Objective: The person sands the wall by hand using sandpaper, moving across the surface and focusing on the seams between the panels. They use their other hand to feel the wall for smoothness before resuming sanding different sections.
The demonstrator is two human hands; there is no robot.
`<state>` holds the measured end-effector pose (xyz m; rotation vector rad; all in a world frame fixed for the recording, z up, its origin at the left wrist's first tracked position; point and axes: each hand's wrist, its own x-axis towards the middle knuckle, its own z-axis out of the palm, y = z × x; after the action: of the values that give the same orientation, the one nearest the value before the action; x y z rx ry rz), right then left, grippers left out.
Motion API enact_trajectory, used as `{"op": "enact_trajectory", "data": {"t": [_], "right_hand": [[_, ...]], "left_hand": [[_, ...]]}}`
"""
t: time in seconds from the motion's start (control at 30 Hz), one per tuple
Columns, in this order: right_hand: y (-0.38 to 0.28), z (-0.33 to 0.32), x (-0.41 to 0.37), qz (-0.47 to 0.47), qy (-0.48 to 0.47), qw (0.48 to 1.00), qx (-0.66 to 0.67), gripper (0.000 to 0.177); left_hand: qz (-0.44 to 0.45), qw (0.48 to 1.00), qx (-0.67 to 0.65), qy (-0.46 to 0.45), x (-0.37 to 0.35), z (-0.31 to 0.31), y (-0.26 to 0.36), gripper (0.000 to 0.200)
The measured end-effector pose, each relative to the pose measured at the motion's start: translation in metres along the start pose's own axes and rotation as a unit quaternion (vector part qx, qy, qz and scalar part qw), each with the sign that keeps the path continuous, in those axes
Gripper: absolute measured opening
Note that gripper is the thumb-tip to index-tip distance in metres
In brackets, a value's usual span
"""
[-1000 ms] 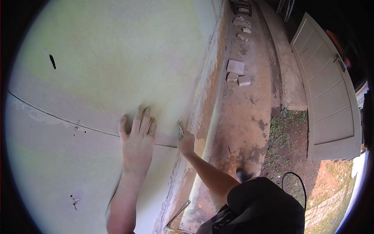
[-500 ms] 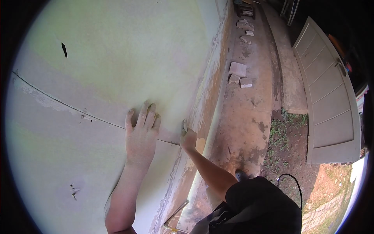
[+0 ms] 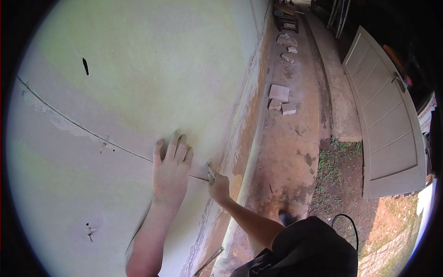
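Observation:
A pale green-grey wall (image 3: pixel 138 83) fills the left side of the view. My left hand (image 3: pixel 172 168) lies against it with the fingers stretched out, across a dark narrow seam (image 3: pixel 124 148) in the wall. Beside it to the right, my right hand (image 3: pixel 218 185) is closed at the wall surface near the seam's right end. Its fingertips point up along the wall, and whatever they may hold is too small to make out. Peeling paint (image 3: pixel 240 134) runs along the wall's base just right of my right hand.
Broken stone blocks (image 3: pixel 279 93) lie on the concrete walkway (image 3: pixel 286 143). A pale panelled door (image 3: pixel 392 120) stands at the right beside a weedy dirt strip (image 3: pixel 334 171). A thin rod-like tool (image 3: pixel 213 257) leans near the wall's base at the bottom.
My right hand has moved down and left along the wall, nearer the seam. My left hand keeps its place on the wall while the view shifts slightly.

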<state>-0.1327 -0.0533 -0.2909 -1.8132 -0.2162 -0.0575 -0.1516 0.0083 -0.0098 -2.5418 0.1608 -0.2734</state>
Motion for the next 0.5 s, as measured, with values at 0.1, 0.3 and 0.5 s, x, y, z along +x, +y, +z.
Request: {"op": "enact_trajectory", "data": {"t": [0.1, 0.3, 0.5], "right_hand": [[-0.004, 0.006, -0.012, -0.026, 0.026, 0.996, 0.082, 0.043], [0.032, 0.013, 0.014, 0.081, 0.005, 0.994, -0.079, 0.036], [-0.002, 0.002, -0.006, 0.027, -0.01, 0.999, 0.017, 0.02]], "left_hand": [[0.01, 1.0, 0.011, -0.005, -0.001, -0.003, -0.001, 0.035], [0.006, 1.0, -0.001, -0.005, -0.001, -0.006, -0.001, 0.036], [0.01, 1.0, 0.003, -0.014, 0.0, -0.004, -0.001, 0.037]]}}
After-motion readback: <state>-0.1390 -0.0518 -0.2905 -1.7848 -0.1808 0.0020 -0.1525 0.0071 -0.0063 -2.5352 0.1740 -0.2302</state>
